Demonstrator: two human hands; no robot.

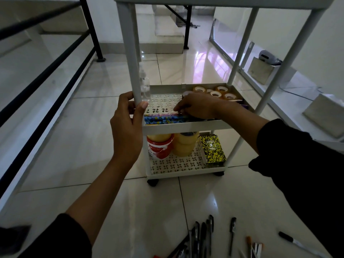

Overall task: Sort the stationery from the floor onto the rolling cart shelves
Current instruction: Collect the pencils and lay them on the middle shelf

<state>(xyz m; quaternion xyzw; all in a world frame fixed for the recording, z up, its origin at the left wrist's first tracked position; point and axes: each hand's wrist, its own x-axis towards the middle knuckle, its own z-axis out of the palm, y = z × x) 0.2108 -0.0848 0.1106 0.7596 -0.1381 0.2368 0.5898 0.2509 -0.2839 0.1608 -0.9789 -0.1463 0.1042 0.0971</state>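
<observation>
So the patterned pencils (163,119) are lying in a row along the front edge of the cart's middle shelf (184,125), tips pointing toward the left post. I put them flat against that front lip so they don't roll around on the perforated floor of the shelf. My right hand (195,108) is down on top of them near the middle of the shelf, fingers curled and pinching at the pencil ends. Looks like I'm nudging them into line, though I can't really tell from here whether I've got one actually gripped or I'm just pressing on them.

My left hand (128,123) is wrapped around the front left post (135,71), thumb across the front of it. That's to keep the thing from rolling off on its wheels while I poke at the shelf.

The small tape rolls (216,92) sit grouped in the back right corner of the same shelf, and there's a clear little bottle (144,86) by the left post. On the bottom shelf (186,172) the big tape rolls (186,144) are stacked at the back next to a red and white tub (160,148), with a yellow speckled box (212,149) at the right side. Bulky stuff low, basically.

Still a bunch of pens (202,237) on the floor (130,202) near me, so I'd guess those go next.
</observation>
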